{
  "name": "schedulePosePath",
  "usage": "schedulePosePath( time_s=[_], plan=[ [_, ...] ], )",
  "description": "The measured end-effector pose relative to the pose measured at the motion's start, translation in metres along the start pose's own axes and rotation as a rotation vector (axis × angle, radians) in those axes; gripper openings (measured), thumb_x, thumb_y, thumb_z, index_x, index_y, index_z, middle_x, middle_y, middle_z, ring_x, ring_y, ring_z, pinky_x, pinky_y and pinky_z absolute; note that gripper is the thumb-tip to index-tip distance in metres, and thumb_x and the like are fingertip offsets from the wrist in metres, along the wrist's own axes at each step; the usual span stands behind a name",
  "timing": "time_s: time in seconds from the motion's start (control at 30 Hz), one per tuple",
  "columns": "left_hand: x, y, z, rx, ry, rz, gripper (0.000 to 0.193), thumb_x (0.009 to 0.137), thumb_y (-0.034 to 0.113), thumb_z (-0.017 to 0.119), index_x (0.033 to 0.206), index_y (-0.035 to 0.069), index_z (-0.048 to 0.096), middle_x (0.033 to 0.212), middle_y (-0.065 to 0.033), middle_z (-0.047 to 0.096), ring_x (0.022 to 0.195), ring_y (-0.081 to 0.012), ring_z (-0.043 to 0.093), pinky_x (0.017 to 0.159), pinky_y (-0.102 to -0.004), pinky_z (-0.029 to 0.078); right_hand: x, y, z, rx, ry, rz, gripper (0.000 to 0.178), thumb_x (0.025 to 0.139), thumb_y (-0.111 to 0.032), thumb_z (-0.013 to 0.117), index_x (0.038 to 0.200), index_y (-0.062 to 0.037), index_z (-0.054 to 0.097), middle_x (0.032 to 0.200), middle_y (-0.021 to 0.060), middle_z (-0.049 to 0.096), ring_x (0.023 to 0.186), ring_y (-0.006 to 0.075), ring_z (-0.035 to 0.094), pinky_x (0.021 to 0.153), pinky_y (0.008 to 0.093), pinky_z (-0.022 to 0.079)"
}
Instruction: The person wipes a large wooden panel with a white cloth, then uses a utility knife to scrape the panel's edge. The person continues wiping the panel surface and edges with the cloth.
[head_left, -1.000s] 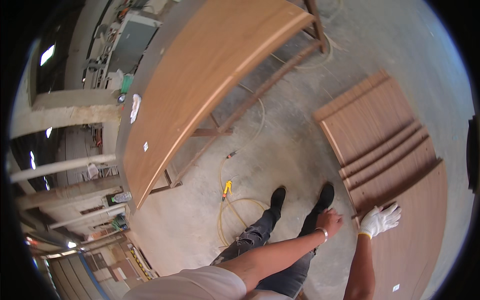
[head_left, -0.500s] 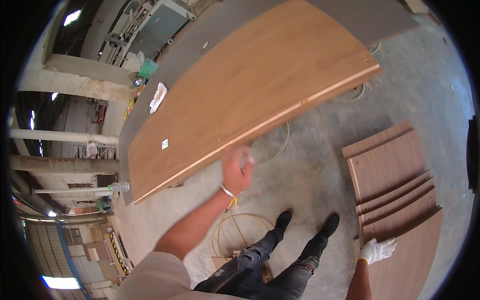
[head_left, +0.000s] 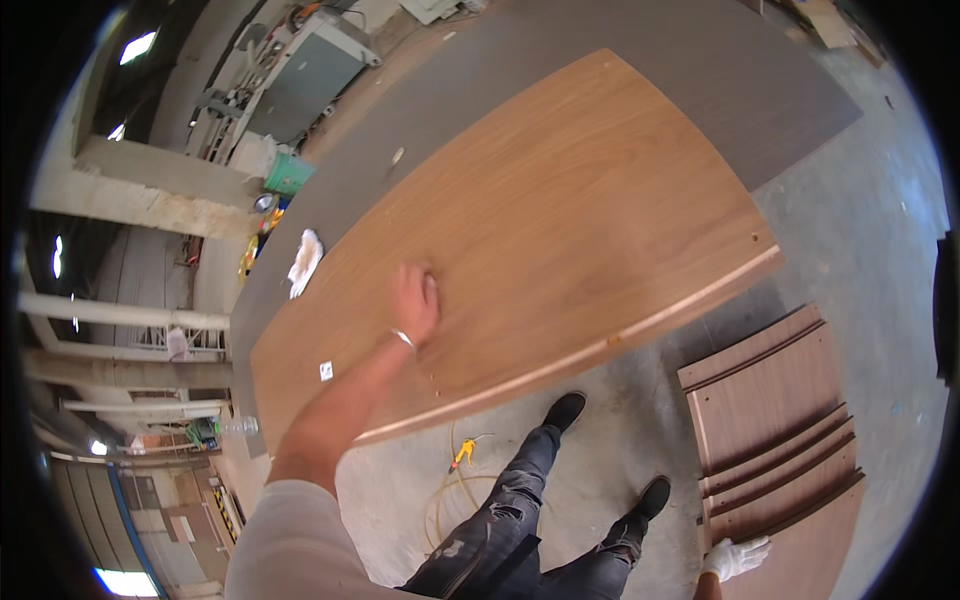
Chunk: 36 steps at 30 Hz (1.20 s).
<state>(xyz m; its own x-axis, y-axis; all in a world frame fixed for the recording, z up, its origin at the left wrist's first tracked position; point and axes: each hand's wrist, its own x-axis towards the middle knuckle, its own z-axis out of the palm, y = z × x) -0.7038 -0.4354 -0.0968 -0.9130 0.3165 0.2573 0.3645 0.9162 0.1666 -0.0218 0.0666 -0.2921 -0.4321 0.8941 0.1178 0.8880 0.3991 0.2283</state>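
Observation:
A large brown wood panel (head_left: 560, 210) with a pale front edge lies on a dark grey board surface (head_left: 740, 90). My bare left hand (head_left: 418, 305), a light band at its wrist, is over the panel's left half, seemingly touching its face; motion smears the fingers. Low on the right, my right hand (head_left: 737, 558) wears a white glove and lies with fingers stretched out on overlapping brown wood boards (head_left: 775, 400). A small white label (head_left: 326, 371) is stuck on the panel near my left forearm.
A crumpled white glove or cloth (head_left: 305, 262) lies at the panel's far left edge. Near my feet, a yellow air blow gun (head_left: 463, 453) sits with its coiled hose on the concrete floor. A grey machine (head_left: 300, 90) and a green bucket (head_left: 287, 174) are at the back left.
My left hand has moved from the panel's front edge to over its face. The panel appears lower and nearer in view. My gloved right hand remains on the boards.

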Motion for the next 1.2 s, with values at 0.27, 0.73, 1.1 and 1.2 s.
schedulePosePath(
  time_s=[0.27, 0.73, 1.1, 1.2],
  plan=[
    [0.302, -0.178, 0.061, 0.434, -0.114, -0.066, 0.031, 0.091, 0.013, 0.065, 0.117, -0.003, 0.067, 0.117, -0.0306, 0.067, 0.110, -0.0490, 0.064, 0.093, -0.0529, 0.054, 0.014, -0.001, 0.011, 0.049, -0.089, 0.229, 0.096, 0.076, -0.016, 0.071, 0.161, -0.0024, 0.030, 0.162, 0.0271, 0.036, 0.150, 0.0444, 0.034, 0.126, 0.0513, 0.028],
    [0.297, 0.062, -0.010, -0.392, 0.058, 0.057, 0.029, 0.104, 0.023, 0.066, 0.126, 0.004, 0.068, 0.084, 0.0004, 0.063, 0.074, -0.0073, 0.050, 0.065, -0.0262, 0.042, 0.046, -0.031, -0.033, -0.069, -0.439, 0.456, 0.105, 0.083, -0.050, 0.074, 0.161, 0.0046, 0.029, 0.165, 0.0329, 0.028, 0.155, 0.0491, 0.021, 0.126, 0.0561, 0.016],
    [-0.043, 0.504, 0.046, -0.779, -1.342, 0.587, 0.040, 0.093, 0.003, 0.070, 0.132, 0.004, 0.064, 0.100, -0.0033, 0.068, 0.095, -0.0122, 0.063, 0.090, -0.0307, 0.051, 0.058, 0.116, 0.024, 0.063, -0.023, 0.599, 0.061, 0.097, -0.027, 0.059, 0.154, -0.0103, 0.046, 0.162, 0.0182, 0.041, 0.150, 0.0398, 0.034, 0.124, 0.0618, 0.019],
    [-0.137, 0.571, 0.146, -0.542, -1.590, 0.865, 0.027, 0.095, -0.003, 0.059, 0.121, 0.002, 0.066, 0.100, -0.0130, 0.069, 0.097, -0.0243, 0.066, 0.091, -0.0352, 0.052, 0.063, 0.107, 0.018, 0.089, -0.046, 0.620, 0.062, 0.095, -0.027, 0.060, 0.152, -0.0066, 0.047, 0.159, 0.0205, 0.043, 0.147, 0.0405, 0.036, 0.124, 0.0626, 0.019]
  ],
)
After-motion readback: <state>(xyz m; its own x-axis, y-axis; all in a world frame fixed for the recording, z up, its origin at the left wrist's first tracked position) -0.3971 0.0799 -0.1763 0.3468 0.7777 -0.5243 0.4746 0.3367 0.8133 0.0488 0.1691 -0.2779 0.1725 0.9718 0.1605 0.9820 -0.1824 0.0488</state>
